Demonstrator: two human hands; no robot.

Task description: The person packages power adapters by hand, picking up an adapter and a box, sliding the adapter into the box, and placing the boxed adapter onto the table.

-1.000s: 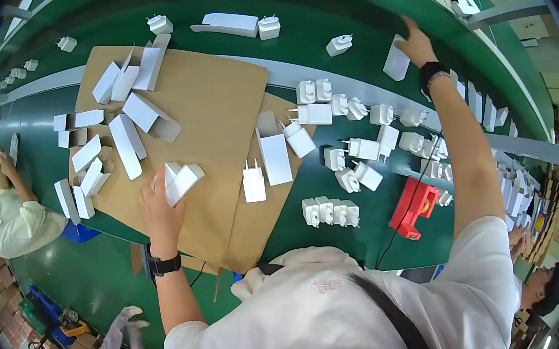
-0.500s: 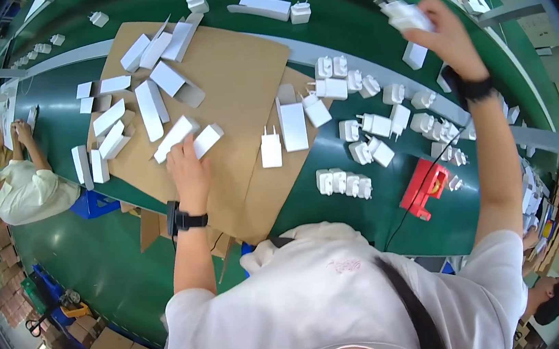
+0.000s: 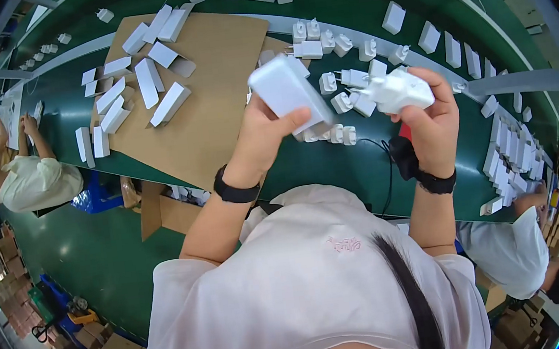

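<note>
My left hand (image 3: 256, 139) is closed around a small white box (image 3: 284, 90), held tilted above the near right part of the cardboard. Across from it, my right hand (image 3: 434, 130) grips a white plug charger (image 3: 399, 90), whose prong end points left toward the box. A short gap separates the two items. Beneath and behind them, several white plug chargers (image 3: 342, 103) stand or lie on the green table, partly hidden by my hands. Other white boxes, some with raised flaps, lie on the brown cardboard sheet (image 3: 216, 106); one box (image 3: 171, 104) is close to its middle.
A grey rail (image 3: 524, 82) crosses at the right. Beyond it stands a row of white boxes (image 3: 429, 37), and many more boxes (image 3: 514, 148) cluster at the right. A black cable (image 3: 390, 176) lies near my right forearm. Co-workers sit at the far left and lower right.
My left hand has lifted a white box off the cardboard and brought it right. My right hand has come in from the far right, carrying the charger toward the box.
</note>
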